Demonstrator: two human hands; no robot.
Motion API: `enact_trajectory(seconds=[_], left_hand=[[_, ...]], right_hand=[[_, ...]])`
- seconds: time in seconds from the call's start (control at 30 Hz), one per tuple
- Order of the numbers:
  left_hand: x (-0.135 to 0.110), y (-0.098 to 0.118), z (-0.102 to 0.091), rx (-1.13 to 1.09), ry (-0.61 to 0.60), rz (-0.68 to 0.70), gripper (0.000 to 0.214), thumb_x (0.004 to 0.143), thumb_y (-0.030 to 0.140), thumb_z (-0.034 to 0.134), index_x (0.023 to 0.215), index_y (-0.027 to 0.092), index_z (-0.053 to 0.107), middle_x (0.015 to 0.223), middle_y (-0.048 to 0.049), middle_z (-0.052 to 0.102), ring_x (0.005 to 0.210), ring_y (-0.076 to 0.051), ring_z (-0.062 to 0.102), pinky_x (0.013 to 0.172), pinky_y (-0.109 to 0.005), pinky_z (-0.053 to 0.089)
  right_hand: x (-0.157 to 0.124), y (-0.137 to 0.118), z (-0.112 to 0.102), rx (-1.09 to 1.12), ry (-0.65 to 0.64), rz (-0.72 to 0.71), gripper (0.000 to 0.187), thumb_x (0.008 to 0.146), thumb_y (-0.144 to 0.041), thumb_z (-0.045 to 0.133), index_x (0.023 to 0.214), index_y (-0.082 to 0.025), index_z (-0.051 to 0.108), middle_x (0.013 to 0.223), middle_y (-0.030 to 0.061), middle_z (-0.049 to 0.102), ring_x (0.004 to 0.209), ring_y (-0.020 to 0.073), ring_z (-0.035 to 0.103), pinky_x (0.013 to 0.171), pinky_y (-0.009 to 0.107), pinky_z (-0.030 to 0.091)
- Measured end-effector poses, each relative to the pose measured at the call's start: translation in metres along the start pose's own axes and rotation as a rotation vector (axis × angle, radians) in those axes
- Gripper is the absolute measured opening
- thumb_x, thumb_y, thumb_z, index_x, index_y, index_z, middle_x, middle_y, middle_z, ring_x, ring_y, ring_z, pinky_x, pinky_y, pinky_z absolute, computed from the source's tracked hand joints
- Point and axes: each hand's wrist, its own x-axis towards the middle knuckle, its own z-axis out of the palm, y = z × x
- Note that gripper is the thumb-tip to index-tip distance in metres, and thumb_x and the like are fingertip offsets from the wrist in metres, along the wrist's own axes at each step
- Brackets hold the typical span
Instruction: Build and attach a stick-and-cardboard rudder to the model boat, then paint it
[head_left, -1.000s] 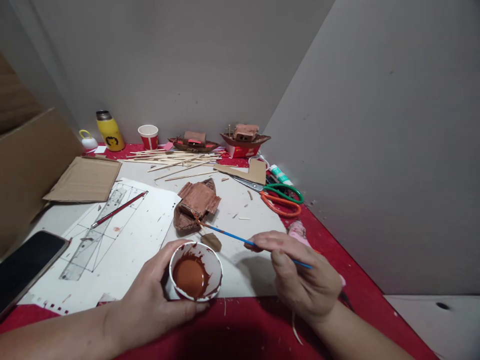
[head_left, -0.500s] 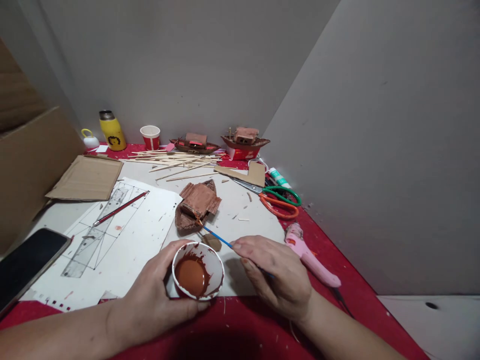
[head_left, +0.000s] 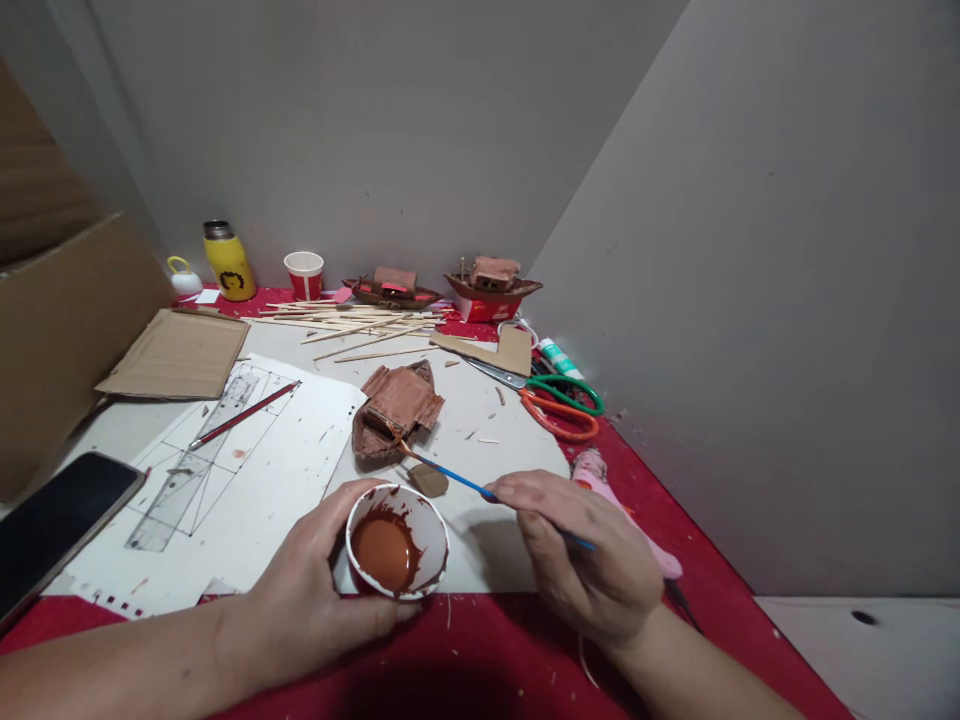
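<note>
My left hand [head_left: 322, 570] is wrapped round a white paper cup [head_left: 435, 560] with brown paint [head_left: 385, 552] in its bottom and smears up the inner wall. A thin blue paintbrush [head_left: 457, 480] is pinched in my right hand [head_left: 585, 560], to the right of the cup. Its paint-stained tip meets the near end of a small brown model boat [head_left: 401, 400], by the opening under the roof. The boat rests on the white board beyond the cup. Close to the brush lies a flat brown piece [head_left: 427, 480].
Two finished-looking model boats [head_left: 394, 285] stand at the back beside wooden sticks [head_left: 352, 325] and a red-white cup [head_left: 304, 276]. Scissors [head_left: 559, 400] and a pink glue gun [head_left: 600, 470] lie right. Left are a drawing [head_left: 300, 450], a pencil [head_left: 247, 412], a phone [head_left: 67, 530] and cardboard [head_left: 180, 350].
My right hand has moved to the right and slightly back with the paintbrush, its tip staying near the boat's near end. My left hand holds the cup almost still.
</note>
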Motion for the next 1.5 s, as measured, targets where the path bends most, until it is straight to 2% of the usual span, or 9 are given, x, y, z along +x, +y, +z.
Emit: enact_trajectory(seconds=[0.2, 0.33, 0.43, 0.53, 0.67, 0.93, 1.03, 1.33, 1.5], left_hand=[[-0.0003, 0.0006, -0.0006, 0.004, 0.011, -0.018, 0.064, 0.070, 0.028, 0.077, 0.127, 0.026, 0.049, 0.117, -0.0051, 0.067, 0.103, -0.025, 0.066, 0.093, -0.038, 0.053], [0.0001, 0.0018, -0.0004, 0.005, 0.010, -0.001, 0.064, 0.070, 0.029, 0.078, 0.128, 0.028, 0.048, 0.117, -0.0034, 0.067, 0.104, -0.023, 0.066, 0.093, -0.035, 0.053], [0.0005, 0.0024, -0.0003, 0.008, 0.009, -0.006, 0.063, 0.071, 0.029, 0.078, 0.126, 0.028, 0.049, 0.117, -0.0031, 0.067, 0.105, -0.023, 0.065, 0.094, -0.035, 0.053], [0.0002, 0.0021, -0.0003, -0.007, -0.005, -0.019, 0.061, 0.072, 0.030, 0.077, 0.126, 0.027, 0.049, 0.118, -0.0042, 0.066, 0.106, -0.024, 0.065, 0.094, -0.037, 0.053], [0.0000, 0.0014, 0.0001, -0.002, -0.002, -0.028, 0.062, 0.071, 0.030, 0.077, 0.126, 0.025, 0.049, 0.119, -0.0063, 0.065, 0.108, -0.027, 0.064, 0.094, -0.040, 0.053], [0.0006, 0.0011, 0.0005, -0.020, -0.011, -0.013, 0.061, 0.072, 0.028, 0.078, 0.125, 0.029, 0.048, 0.118, -0.0025, 0.065, 0.106, -0.022, 0.064, 0.093, -0.034, 0.053], [0.0005, 0.0010, 0.0005, -0.019, -0.015, -0.011, 0.060, 0.073, 0.029, 0.077, 0.125, 0.029, 0.048, 0.118, -0.0030, 0.065, 0.105, -0.022, 0.064, 0.091, -0.033, 0.053], [-0.0010, -0.0001, 0.0009, 0.011, -0.003, 0.004, 0.062, 0.073, 0.028, 0.078, 0.126, 0.029, 0.047, 0.120, -0.0020, 0.064, 0.107, -0.022, 0.063, 0.095, -0.032, 0.052], [0.0004, 0.0019, 0.0009, -0.019, -0.012, -0.012, 0.059, 0.074, 0.029, 0.077, 0.126, 0.028, 0.047, 0.119, -0.0022, 0.065, 0.107, -0.022, 0.064, 0.094, -0.032, 0.052]], right_hand=[[-0.0040, 0.0034, 0.0008, 0.009, 0.030, 0.088, 0.021, 0.088, -0.007, 0.053, 0.101, -0.022, 0.062, 0.079, 0.0041, 0.073, 0.074, 0.0189, 0.072, 0.064, 0.030, 0.059], [-0.0060, 0.0030, 0.0010, 0.038, 0.089, 0.110, 0.024, 0.089, -0.008, 0.053, 0.105, -0.023, 0.063, 0.081, 0.0040, 0.073, 0.075, 0.0192, 0.072, 0.065, 0.031, 0.059], [-0.0062, 0.0035, 0.0012, 0.047, 0.084, 0.118, 0.025, 0.089, -0.007, 0.054, 0.105, -0.022, 0.063, 0.084, 0.0047, 0.073, 0.079, 0.0192, 0.072, 0.067, 0.031, 0.059], [-0.0051, 0.0035, 0.0010, 0.036, 0.053, 0.119, 0.021, 0.088, -0.008, 0.054, 0.100, -0.022, 0.063, 0.081, 0.0043, 0.073, 0.076, 0.0189, 0.072, 0.067, 0.030, 0.059], [-0.0041, 0.0029, 0.0008, 0.016, 0.076, 0.113, 0.020, 0.088, -0.009, 0.054, 0.099, -0.022, 0.064, 0.079, 0.0042, 0.073, 0.073, 0.0193, 0.072, 0.064, 0.031, 0.059], [-0.0033, 0.0026, -0.0012, 0.016, 0.051, 0.098, 0.020, 0.088, -0.007, 0.054, 0.097, -0.022, 0.064, 0.076, 0.0034, 0.072, 0.072, 0.0184, 0.071, 0.063, 0.029, 0.058], [-0.0046, 0.0030, -0.0008, 0.036, 0.083, 0.080, 0.021, 0.088, -0.006, 0.054, 0.099, -0.022, 0.064, 0.078, 0.0035, 0.072, 0.074, 0.0185, 0.071, 0.065, 0.030, 0.059], [-0.0040, 0.0036, -0.0028, 0.051, 0.052, 0.068, 0.024, 0.084, -0.002, 0.055, 0.098, -0.020, 0.063, 0.076, 0.0037, 0.070, 0.073, 0.0170, 0.069, 0.064, 0.028, 0.057], [-0.0047, 0.0038, -0.0012, 0.069, 0.062, 0.043, 0.025, 0.085, -0.002, 0.054, 0.101, -0.019, 0.063, 0.082, 0.0055, 0.072, 0.078, 0.0175, 0.070, 0.069, 0.029, 0.058]])
